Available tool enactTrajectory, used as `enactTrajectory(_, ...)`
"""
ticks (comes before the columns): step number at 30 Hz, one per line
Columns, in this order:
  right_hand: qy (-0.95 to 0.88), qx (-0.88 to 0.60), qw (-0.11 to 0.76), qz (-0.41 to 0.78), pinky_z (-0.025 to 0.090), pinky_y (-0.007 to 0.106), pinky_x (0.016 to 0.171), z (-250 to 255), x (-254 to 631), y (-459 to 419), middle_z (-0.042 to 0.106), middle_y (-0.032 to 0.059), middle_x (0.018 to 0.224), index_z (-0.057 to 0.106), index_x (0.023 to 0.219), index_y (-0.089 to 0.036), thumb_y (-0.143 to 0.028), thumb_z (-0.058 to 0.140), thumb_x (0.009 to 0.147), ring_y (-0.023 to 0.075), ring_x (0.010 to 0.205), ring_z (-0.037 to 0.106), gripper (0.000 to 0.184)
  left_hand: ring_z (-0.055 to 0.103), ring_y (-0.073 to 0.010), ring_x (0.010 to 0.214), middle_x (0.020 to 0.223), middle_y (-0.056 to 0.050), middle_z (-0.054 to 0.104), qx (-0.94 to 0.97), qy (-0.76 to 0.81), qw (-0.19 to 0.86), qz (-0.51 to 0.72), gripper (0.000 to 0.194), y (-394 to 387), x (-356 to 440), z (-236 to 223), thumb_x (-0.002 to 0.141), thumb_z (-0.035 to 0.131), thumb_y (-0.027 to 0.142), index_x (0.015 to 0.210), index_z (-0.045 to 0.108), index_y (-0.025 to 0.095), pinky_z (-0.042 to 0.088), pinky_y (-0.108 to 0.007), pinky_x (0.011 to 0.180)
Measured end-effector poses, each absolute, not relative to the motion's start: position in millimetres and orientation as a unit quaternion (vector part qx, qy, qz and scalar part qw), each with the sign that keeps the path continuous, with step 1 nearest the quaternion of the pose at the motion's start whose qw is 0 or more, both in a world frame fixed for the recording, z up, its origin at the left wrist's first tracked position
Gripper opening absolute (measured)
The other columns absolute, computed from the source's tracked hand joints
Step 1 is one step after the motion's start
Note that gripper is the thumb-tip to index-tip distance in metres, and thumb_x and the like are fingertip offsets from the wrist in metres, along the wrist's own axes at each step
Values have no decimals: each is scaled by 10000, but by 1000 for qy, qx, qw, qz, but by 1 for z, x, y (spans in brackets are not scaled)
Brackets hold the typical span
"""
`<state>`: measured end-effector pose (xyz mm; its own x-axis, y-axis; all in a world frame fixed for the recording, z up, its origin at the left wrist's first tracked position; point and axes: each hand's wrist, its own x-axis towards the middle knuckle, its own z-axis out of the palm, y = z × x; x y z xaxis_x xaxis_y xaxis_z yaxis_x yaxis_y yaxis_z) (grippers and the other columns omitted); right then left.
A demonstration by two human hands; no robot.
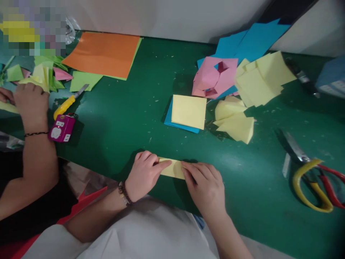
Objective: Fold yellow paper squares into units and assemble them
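A narrow folded strip of yellow paper (172,169) lies at the near edge of the green table. My left hand (142,173) grips its left end, thumb flat along the top and fingers curled. At the right end, my right hand (206,181) pinches the paper between thumb and fingers. Just beyond sits a stack of yellow sheets (189,111) on blue paper (169,118). To the right of that stack rest folded yellow pieces (235,120) and a pink folded paper shape (212,77).
Scissors (312,183) with yellow and red handles lie at right, near a marker (303,77). Orange sheets (105,52), a yellow utility knife (64,107) and a purple power adapter (61,128) are at left. A co-worker's hand (32,104) handles yellow paper there.
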<state>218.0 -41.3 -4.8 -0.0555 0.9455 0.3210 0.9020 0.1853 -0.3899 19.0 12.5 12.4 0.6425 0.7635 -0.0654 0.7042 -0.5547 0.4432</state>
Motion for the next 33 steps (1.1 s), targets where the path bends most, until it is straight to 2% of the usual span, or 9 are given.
enactTrajectory(9, -725, -641, 249, 36, 429, 320, 720, -3, 217, -41, 696, 46, 806, 710, 956, -178, -205, 583, 898, 188, 810, 581, 142, 431, -199, 858, 829, -33, 523, 882, 417, 209, 64, 323, 13, 21, 14, 966, 431, 202, 1206, 628, 293, 342, -364, 779)
enactTrajectory(17, -726, -646, 232, 42, 435, 328, 709, -5, 218, -41, 667, 52, 805, 698, 975, -186, -212, 575, 898, 194, 800, 566, 148, 456, -208, 894, 903, -42, 494, 880, 425, 209, 48, 273, 15, 21, 16, 953, 493, 355, 1177, 644, 314, 362, -373, 794)
enactTrajectory(21, -709, -657, 253, 44, 474, 362, 753, 10, 220, -47, 657, 103, 970, 664, 1056, -189, -242, 578, 889, 210, 845, 586, 195, 461, -211, 912, 946, -46, 486, 880, 428, 203, 41, 256, 16, 22, 17, 928, 543, 346, 1159, 648, 315, 370, -367, 794)
enactTrajectory(23, -684, -664, 290, 86, 495, 347, 756, 22, 216, -57, 642, 116, 1122, 606, 1120, -211, -228, 580, 881, 184, 830, 609, 242, 460, -213, 910, 947, -44, 487, 880, 429, 202, 36, 242, 16, 23, 17, 919, 557, 340, 1140, 652, 319, 370, -367, 790)
enactTrajectory(25, -660, -642, 312, 234, 499, 262, 615, 32, 208, -70, 635, 99, 1169, 542, 1125, -238, -212, 534, 899, 100, 635, 580, 227, 460, -215, 911, 953, -43, 490, 880, 431, 199, 35, 239, 15, 23, 17, 918, 556, 336, 1137, 652, 325, 372, -373, 795)
enactTrajectory(28, -605, -596, 288, 442, 452, 211, 472, 37, 191, -86, 658, 1, 806, 453, 1155, -245, -224, 466, 916, 90, 495, 515, 240, 464, -217, 924, 974, -46, 497, 879, 431, 202, 38, 265, 15, 22, 16, 914, 562, 327, 1166, 640, 329, 374, -381, 811)
enactTrajectory(30, -577, -594, 275, 488, 440, 216, 461, 33, 182, -93, 581, -48, 657, 425, 1177, -237, -239, 440, 915, 104, 482, 503, 262, 467, -219, 934, 979, -47, 500, 878, 430, 205, 40, 276, 15, 22, 16, 911, 563, 318, 1179, 634, 329, 374, -381, 813)
enactTrajectory(33, -554, -605, 276, 501, 430, 230, 463, 27, 174, -97, 521, -72, 594, 403, 1208, -227, -258, 430, 913, 112, 472, 491, 298, 469, -219, 933, 981, -46, 505, 879, 429, 202, 48, 276, 14, 21, 16, 920, 544, 317, 1182, 630, 332, 373, -382, 816)
